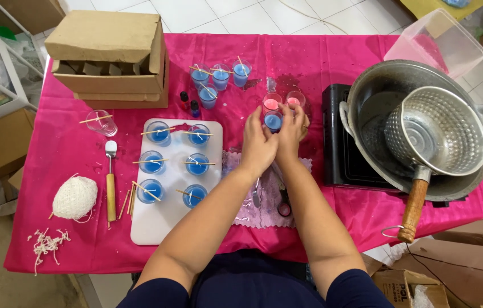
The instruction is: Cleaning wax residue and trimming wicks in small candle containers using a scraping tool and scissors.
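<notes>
Both hands meet around one small glass of blue wax, which stands upright on the pink cloth just beyond the fingertips, straight ahead of the body. The left hand cups it from its own side and the right hand from the other, fingers curled in close and touching the glass. How firmly each side pinches cannot be told, as the fingers hide the contact. Neither hand is clearly nearer; the glass sits between them, its long axis vertical.

Taking that glass as the landmark: two glasses of pink wax stand just behind it. Further back on the left-hand side is a cluster of blue glasses with sticks. On the same side and nearer the body lies a white board carrying six more blue glasses. On the right-hand side a black hob holds a big metal pot with a wooden-handled pan inside. A ball of string lies far off on the left-hand side
</notes>
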